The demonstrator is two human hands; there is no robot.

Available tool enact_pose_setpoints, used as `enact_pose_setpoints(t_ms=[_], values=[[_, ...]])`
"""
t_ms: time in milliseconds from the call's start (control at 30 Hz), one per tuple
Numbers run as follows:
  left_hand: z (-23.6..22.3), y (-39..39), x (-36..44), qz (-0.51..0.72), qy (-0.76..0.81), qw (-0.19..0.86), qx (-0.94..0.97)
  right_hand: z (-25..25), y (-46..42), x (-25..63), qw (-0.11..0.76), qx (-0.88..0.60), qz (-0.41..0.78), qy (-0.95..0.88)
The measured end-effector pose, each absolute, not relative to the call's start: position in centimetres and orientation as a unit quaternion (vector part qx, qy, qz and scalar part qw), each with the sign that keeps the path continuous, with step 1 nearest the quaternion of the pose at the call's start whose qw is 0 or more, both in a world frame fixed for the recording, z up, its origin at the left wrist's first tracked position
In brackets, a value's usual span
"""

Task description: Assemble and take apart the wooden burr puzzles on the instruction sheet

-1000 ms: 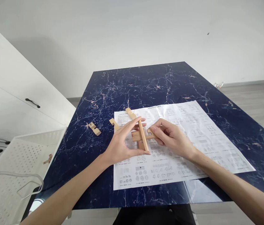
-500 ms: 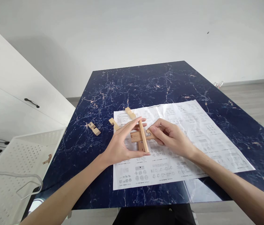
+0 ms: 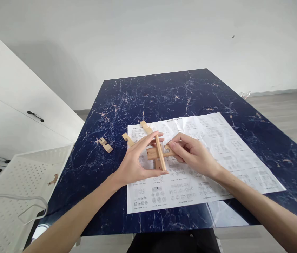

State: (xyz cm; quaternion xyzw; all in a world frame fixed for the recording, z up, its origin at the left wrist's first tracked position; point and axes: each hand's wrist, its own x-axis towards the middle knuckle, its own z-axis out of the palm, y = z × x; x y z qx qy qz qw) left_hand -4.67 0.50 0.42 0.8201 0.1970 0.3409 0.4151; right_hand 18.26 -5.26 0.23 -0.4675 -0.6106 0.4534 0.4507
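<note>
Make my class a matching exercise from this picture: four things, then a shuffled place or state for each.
Things
1. Left hand
2. Right hand
3. Printed sheet
4. Block with dark mark

Places and states
A. On the bare tabletop
B. Pinching a notched piece
C. Spread beneath both hands
D. Spanning a long wooden bar

Pairs: 1-D, 2-B, 3-C, 4-A

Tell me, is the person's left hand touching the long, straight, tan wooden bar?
Touching. The head view shows the left hand holding the bar lengthwise, thumb against its near end and forefinger at its far end.
</note>
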Motion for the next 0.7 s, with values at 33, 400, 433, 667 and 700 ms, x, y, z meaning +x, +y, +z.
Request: enact_pose_setpoints(t_ms=[33,400,433,667,700], values=[[0.42,0.5,-4.67,0.341,0.197,0.416,0.82,0.23,-5.24,18.24,0.451,-0.468,0.453,-0.611],[-0.01,0.51,-4.65,0.343,0.208,0.458,0.793,0.41,-5.31,18.24,0.458,-0.481,0.437,-0.607],[-0.12,0.5,-4.66,0.357,0.217,0.463,0.782,0.43,-5.31,18.27,0.463,-0.483,0.433,-0.604],[0.41,0.08,-4.65,0.324,0.311,0.5,0.74,0.36,-5.46,18.13,0.481,-0.474,0.419,-0.607],[0.59,-0.04,-4.58,0.303,0.31,0.511,0.742,0.36,-5.49,18.07,0.477,-0.473,0.418,-0.611]])
